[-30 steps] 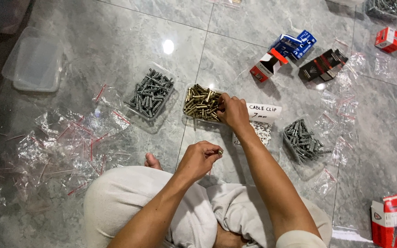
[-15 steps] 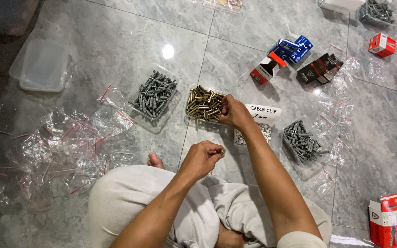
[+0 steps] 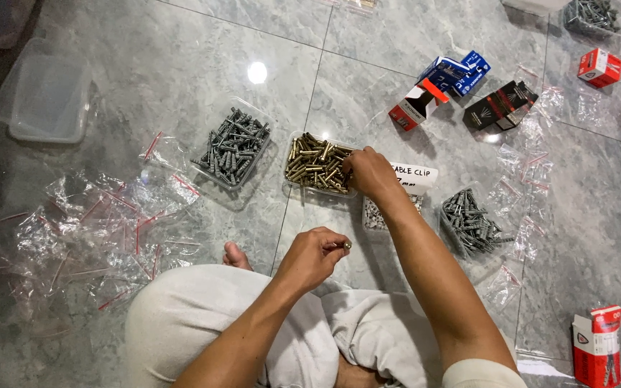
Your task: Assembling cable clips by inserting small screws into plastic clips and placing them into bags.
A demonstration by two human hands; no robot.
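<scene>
Right hand [image 3: 369,172]: fingers curled into the tray of brass screws [image 3: 316,164], screws lying left of it.
Left hand [image 3: 314,255]: fingers pinched on a small screw [image 3: 347,246], well short of the tray.

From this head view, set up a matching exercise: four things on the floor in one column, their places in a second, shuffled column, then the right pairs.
Things
1. tray of brass screws
2. tray of grey plugs
3. empty clear tub
4. red and white box

Places
A. far left, near the top edge
B. bottom right corner
C. under the fingertips of the right hand
D. left of the brass screws, beside the heap of clear bags

Pairs: 1-C, 2-D, 3-A, 4-B. The left hand pinches a small piece, apart from all four.
</scene>
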